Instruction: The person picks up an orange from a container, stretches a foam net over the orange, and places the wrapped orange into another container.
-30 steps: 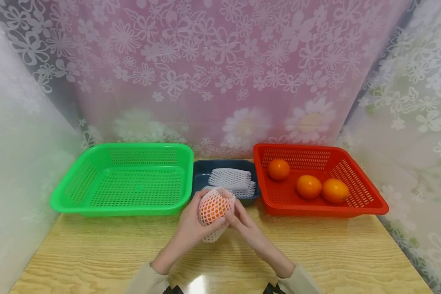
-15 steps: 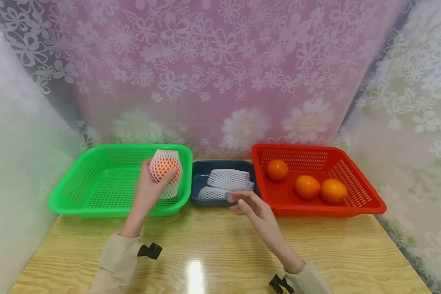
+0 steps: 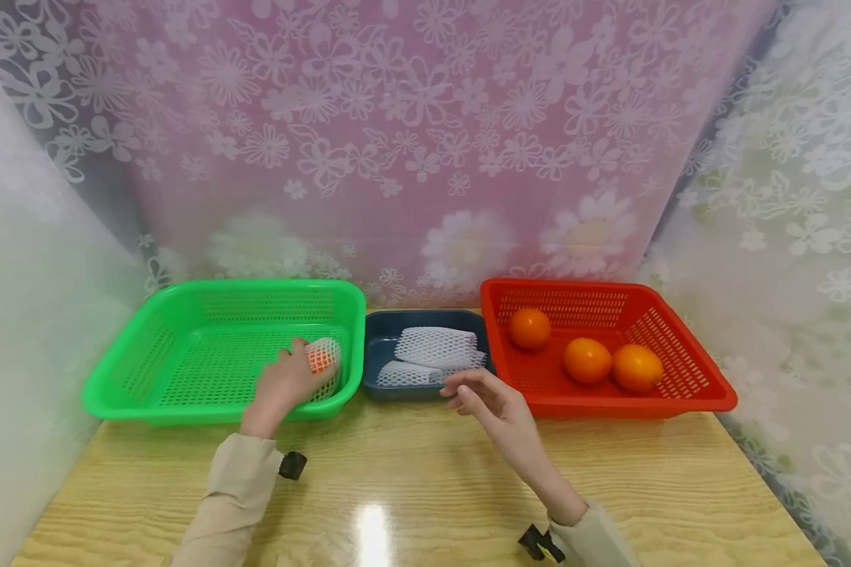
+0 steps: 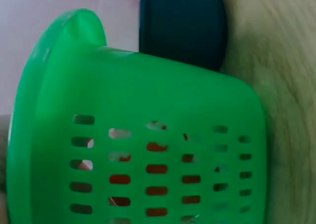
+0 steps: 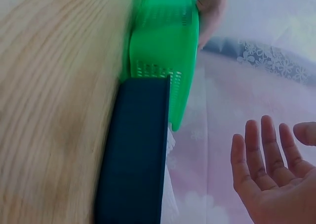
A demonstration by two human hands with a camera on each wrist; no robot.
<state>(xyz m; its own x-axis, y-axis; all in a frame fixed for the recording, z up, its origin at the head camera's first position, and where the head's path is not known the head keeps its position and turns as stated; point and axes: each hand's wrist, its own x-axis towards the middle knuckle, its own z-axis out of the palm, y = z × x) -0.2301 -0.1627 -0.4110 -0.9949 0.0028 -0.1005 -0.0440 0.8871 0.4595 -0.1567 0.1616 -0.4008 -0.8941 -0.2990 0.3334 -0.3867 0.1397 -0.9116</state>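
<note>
In the head view my left hand point(image 3: 288, 379) reaches down inside the right end of the green basket point(image 3: 220, 413). It holds an orange in a white foam net sleeve point(image 3: 321, 358), low by the basket's right wall. Its thumb is largely hidden. Through the slots of the green basket point(image 4: 148, 85), the left wrist view shows bits of orange and white. My right hand point(image 3: 499, 413) hovers with loosely bent fingers at the front of the dark blue tray point(image 3: 379, 327). The right wrist view shows that hand point(image 5: 276, 179) with fingers spread, holding nothing.
Several white foam net sleeves point(image 3: 436, 346) lie in the dark blue tray between the two baskets. On the right, the red basket point(image 3: 702, 398) holds three bare oranges point(image 3: 587, 361). All stand on a wooden table point(image 3: 425, 472) before a flowered curtain point(image 3: 425, 142).
Both hands held the netted orange near the middle at first. My left hand carried it left and lowered it into the green basket. The right hand let go and stayed by the tray.
</note>
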